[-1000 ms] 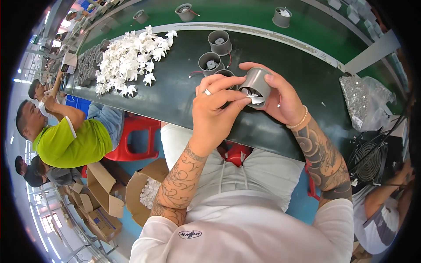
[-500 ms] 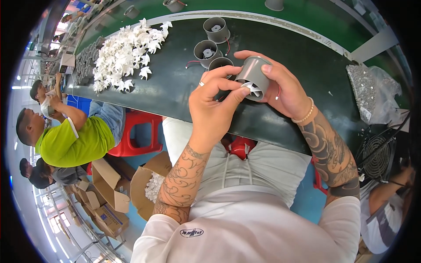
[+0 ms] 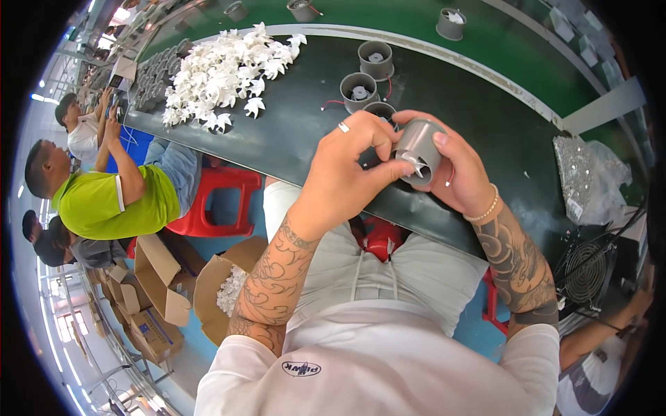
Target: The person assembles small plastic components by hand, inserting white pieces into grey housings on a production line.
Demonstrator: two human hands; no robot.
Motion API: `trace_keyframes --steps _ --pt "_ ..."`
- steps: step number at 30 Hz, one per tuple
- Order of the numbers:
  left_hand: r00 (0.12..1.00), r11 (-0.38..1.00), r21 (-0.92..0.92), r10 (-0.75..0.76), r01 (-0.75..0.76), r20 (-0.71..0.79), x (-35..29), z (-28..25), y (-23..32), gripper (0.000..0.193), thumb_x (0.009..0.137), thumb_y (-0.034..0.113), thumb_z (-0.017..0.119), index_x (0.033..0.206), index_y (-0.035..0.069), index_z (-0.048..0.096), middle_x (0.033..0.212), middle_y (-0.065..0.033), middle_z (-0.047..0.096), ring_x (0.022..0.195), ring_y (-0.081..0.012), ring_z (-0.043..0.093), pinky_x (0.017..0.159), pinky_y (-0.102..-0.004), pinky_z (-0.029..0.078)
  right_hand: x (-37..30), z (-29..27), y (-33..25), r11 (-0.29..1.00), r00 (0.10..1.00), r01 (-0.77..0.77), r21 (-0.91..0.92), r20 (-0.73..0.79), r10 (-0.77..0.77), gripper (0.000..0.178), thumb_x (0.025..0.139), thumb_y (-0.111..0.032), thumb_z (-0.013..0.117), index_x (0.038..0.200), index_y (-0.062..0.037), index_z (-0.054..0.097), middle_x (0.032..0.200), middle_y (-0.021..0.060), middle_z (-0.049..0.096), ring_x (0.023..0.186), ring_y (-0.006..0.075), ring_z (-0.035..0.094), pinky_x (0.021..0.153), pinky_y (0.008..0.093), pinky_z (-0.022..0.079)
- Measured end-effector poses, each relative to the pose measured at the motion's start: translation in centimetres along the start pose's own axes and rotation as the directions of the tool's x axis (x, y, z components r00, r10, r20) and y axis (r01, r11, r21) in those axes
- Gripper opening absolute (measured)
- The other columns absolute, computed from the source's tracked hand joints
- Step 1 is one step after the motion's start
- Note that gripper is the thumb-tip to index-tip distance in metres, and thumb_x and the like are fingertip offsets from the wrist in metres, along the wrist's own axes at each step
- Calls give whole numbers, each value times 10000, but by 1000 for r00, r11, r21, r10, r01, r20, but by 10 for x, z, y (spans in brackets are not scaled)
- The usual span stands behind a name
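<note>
While the right hand point(image 3: 466, 170) wraps a gray cup point(image 3: 419, 143), thumb on its near side and fingers curled around the far side, the left hand point(image 3: 354, 166) comes in at its mouth. The left one's knuckles are up, forefinger bent by the cup's wall and thumb stretched to the rim, right by a white fan point(image 3: 418, 170) inside. Can't tell if that thumb and finger are actually pinching anything. Cup's tilted, mouth toward the person, held up over the worktop point(image 3: 485, 104) close to its near edge. Both forearms angle inward from below, so the hands meet in front of the body. A small wire plug point(image 3: 449, 182) dangles by the right palm. Just past the hands there's a bunch of three other cups point(image 3: 359, 93), then a heap of white fans point(image 3: 229, 78) toward the worktop's far left, and a plastic bag point(image 3: 593, 173) at its right end.
</note>
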State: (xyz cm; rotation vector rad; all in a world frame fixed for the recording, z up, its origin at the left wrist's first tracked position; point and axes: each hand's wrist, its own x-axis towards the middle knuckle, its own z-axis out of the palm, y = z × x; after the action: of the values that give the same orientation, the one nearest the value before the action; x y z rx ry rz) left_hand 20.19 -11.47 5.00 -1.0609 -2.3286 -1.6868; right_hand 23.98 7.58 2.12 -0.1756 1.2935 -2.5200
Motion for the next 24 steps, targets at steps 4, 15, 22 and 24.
trace_keyframes --steps 4,15,22,24 --pt "998 993 -103 -61 62 11 -5 0 4 323 714 5 801 803 47 493 966 -86 630 932 -226 619 820 -330 493 -1 -2 -6 995 996 -64 76 71 58 590 949 -409 496 1365 7 442 1096 92 602 849 106 573 593 234 429" --pt "947 835 457 316 -306 56 -19 -3 -15 361 698 32 730 1046 104 666 908 -37 625 916 -266 603 770 -404 477 1 -35 -24 888 992 118 -445 19 -122 644 840 -389 673 1312 22 521 1105 71 597 883 112 596 720 227 494" --pt "881 553 756 80 350 -466 -23 -100 -109 544 803 219 736 1308 105 569 1189 -156 582 1063 -372 539 885 -475 460 17 -90 -46 694 653 263 -671 -405 -640 374 887 -56 661 1216 -63 482 1007 37 576 744 87 531 628 214 443" --pt "896 564 742 9 362 -444 -19 -101 -123 426 824 191 712 1225 78 621 1126 -134 604 1030 -352 569 859 -444 480 18 -127 -44 632 623 220 -743 -391 -677 345 880 -50 669 1164 -66 475 988 29 562 764 90 525 650 225 447"
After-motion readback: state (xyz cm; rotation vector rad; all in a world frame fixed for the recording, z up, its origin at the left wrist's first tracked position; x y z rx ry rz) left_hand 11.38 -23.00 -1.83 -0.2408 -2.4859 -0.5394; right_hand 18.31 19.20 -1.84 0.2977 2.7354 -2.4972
